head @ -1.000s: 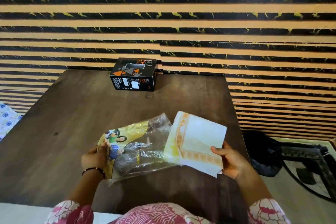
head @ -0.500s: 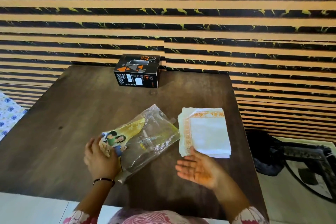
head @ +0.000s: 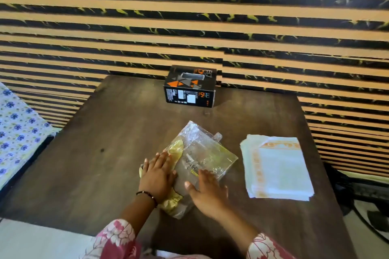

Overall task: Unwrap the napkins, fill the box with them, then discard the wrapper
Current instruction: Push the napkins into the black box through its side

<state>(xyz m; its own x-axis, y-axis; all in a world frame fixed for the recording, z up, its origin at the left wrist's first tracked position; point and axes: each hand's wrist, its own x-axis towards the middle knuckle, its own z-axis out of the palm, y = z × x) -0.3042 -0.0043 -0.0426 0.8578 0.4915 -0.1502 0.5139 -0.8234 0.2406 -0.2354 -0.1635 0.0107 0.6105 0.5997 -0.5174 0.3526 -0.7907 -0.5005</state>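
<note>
Wrapper (head: 200, 160), clear crinkled plastic with a yellow print, lies flat and empty, long axis running near-left to far-right. Both hands' grips are open: left hand (head: 156, 174) palm-down on it, right hand (head: 207, 190) at its near edge.

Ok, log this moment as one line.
napkins: unwrapped, stacked | wrapper: empty, under left hand, right hand | box: unfilled
</note>
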